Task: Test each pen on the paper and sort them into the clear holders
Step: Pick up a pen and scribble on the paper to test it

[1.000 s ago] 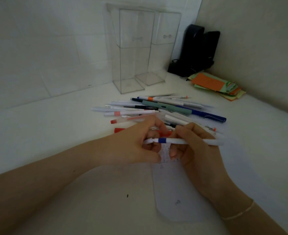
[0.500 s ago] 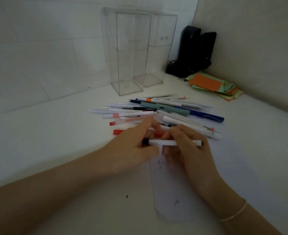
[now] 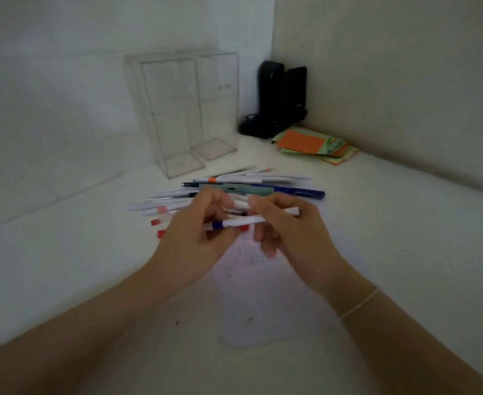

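Observation:
I hold a white pen with a blue band (image 3: 241, 221) level between both hands, just above the near edge of the pen pile. My left hand (image 3: 194, 238) pinches its blue left end with curled fingers. My right hand (image 3: 291, 232) grips the white barrel on the right. Below the hands lies the white test paper (image 3: 263, 303) with faint scribbles near its top. A pile of several pens (image 3: 251, 185) lies on the table beyond my fingers. Two tall clear holders (image 3: 174, 118) (image 3: 220, 109) stand side by side against the back wall.
Black objects (image 3: 280, 101) stand in the right back corner. A stack of orange and green paper slips (image 3: 314, 143) lies in front of them. Walls close the table at the back and on the right.
Both hands have kept hold of the pen and have risen a little toward the pile. The blue band shows again at the left end. The camera has pulled back.

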